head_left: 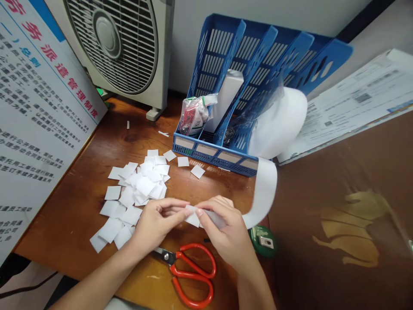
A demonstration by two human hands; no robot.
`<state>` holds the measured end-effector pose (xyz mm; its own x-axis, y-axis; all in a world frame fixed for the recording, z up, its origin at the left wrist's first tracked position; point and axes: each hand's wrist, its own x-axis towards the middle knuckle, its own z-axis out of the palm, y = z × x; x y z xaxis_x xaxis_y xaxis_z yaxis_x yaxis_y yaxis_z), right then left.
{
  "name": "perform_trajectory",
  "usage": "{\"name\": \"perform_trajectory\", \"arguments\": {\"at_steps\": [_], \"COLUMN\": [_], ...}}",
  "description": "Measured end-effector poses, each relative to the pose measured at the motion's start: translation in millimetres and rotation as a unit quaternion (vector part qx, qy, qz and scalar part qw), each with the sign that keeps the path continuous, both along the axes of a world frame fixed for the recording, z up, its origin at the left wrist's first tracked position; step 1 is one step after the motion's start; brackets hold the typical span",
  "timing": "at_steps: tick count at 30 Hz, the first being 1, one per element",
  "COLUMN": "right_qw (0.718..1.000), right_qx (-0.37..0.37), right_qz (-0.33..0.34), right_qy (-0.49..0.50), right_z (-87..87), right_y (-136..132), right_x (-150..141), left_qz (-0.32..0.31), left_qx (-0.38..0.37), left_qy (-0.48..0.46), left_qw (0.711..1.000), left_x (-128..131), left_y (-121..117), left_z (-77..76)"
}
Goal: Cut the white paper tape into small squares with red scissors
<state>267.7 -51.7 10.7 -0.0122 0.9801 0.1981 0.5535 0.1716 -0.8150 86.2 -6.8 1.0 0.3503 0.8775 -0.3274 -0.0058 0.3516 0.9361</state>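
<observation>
My left hand (157,220) and my right hand (226,230) meet over the wooden table (80,206), both pinching the free end of a white paper strip (265,189). The strip curls up to a paper roll (279,122) leaning on the blue file rack. Its end is folded into a small white piece between my fingertips. A pile of cut white paper squares (135,193) lies just left of my left hand. Red-handled scissors (190,271) rest on the table below my hands, touched by neither.
A blue file rack (232,155) holds a plastic bag and a white box. A fan (125,47) stands at the back, a printed board (35,116) leans at left. Documents (355,103) lie at right. A green round object (263,241) sits beside my right wrist.
</observation>
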Motion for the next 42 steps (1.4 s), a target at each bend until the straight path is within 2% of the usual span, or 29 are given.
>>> {"name": "perform_trajectory", "arguments": {"at_steps": [9,16,19,22,25,27,30,33,37,42], "right_qw": [0.998,0.995,0.996,0.997,0.998,0.997,0.996,0.995,0.994,0.993], "right_qx": [-0.048,-0.078,-0.075,-0.060,-0.052,-0.056,-0.066,-0.071,-0.071,-0.082], "right_qz": [-0.018,-0.004,0.008,0.005,-0.010,-0.010,-0.007,-0.003,0.004,0.002], "right_qy": [0.034,0.057,0.056,0.046,0.047,0.056,0.067,0.071,0.077,0.085], "right_z": [-4.9,-4.5,-4.7,-6.3,-9.5,-11.6,-13.2,-13.1,-13.4,-15.9], "right_y": [1,-1,-3,-4,-6,-8,-9,-9,-7,-6], "right_x": [4,5,4,3,5,8,9,7,4,3], "left_qz": [-0.023,-0.045,-0.065,-0.081,-0.090,-0.101,-0.097,-0.107,-0.044,0.002], "left_qx": [0.042,0.070,0.107,0.195,0.280,0.293,0.328,0.324,0.342,0.373], "left_qy": [0.037,0.059,0.083,0.177,0.336,0.413,0.475,0.500,0.504,0.476], "left_qw": [0.998,0.995,0.989,0.961,0.895,0.857,0.811,0.796,0.792,0.796], "left_x": [-3,-3,-9,-33,-76,-109,-146,-160,-149,-122], "left_y": [0,-2,-4,-6,-9,-16,-32,-49,-54,-22], "left_z": [1.4,-3.4,2.9,19.6,35.1,36.8,23.6,2.1,-19.4,-27.2]}}
